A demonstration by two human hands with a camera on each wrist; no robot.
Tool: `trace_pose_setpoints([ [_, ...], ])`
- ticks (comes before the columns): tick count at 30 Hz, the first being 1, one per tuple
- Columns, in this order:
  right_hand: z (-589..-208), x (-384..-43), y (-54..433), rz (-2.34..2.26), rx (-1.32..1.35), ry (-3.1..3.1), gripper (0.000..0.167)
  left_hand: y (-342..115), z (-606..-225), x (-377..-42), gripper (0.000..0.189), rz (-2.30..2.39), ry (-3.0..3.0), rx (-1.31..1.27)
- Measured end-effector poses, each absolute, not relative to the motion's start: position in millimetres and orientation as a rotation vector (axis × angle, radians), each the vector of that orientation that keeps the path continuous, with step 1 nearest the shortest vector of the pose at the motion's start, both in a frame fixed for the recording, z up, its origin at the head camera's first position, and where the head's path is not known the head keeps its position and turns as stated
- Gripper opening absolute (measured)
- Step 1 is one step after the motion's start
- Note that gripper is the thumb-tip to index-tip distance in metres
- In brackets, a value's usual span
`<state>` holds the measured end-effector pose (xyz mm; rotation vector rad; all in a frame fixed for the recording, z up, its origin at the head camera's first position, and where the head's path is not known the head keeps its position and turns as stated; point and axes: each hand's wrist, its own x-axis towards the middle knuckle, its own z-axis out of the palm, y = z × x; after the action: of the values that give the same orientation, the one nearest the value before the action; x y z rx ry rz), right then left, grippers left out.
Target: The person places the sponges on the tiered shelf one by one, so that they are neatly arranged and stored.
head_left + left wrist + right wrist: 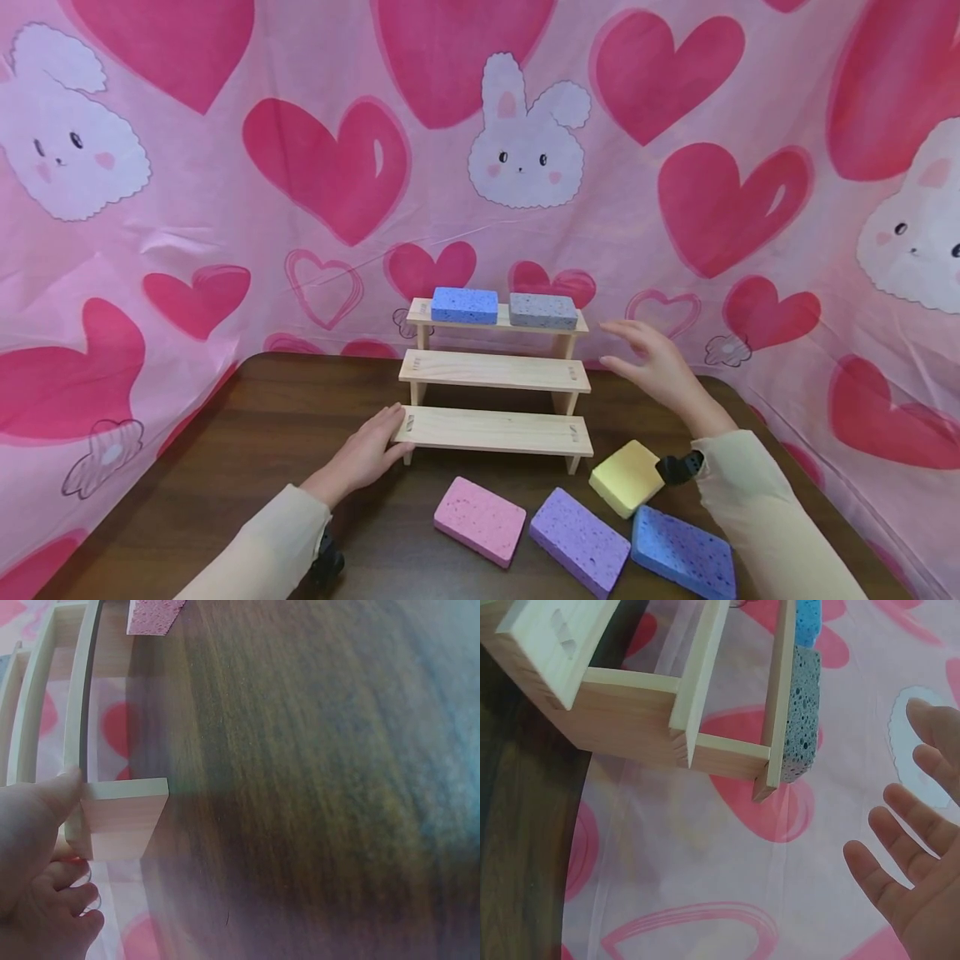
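A three-step wooden display stand (495,429) stands on the table. My left hand (365,450) holds the left end of its lowest step, thumb at the front edge and fingers round the end, as the left wrist view shows. On the top step, a light blue sponge (464,306) lies left of a grey sponge (543,311). To the right of that step my right hand (654,364) is raised in the air, fingers spread and nothing in them. In the right wrist view the grey sponge (802,712) sits apart from the fingertips (859,855).
In front of the stand lie a pink sponge (480,521), a purple sponge (580,542), a yellow sponge (627,477) and a darker blue sponge (683,552) near my right sleeve. A pink cloth (450,217) with hearts and rabbits hangs behind the brown table (247,433).
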<state>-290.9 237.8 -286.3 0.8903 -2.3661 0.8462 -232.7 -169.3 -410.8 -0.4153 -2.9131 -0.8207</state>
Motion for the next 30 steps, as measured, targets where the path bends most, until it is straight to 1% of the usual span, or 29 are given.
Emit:
trace_pose_setpoints([
  [20, -312, -271, 264, 0.801, 0.954, -2.402, 0.048, -169, -412, -234, 0.064, -0.825, -2.904, -0.406],
  [30, -328, -263, 278, 0.828, 0.891, -2.505, 0.051, -169, -412, -233, 0.065, -0.835, -2.901, -0.412],
])
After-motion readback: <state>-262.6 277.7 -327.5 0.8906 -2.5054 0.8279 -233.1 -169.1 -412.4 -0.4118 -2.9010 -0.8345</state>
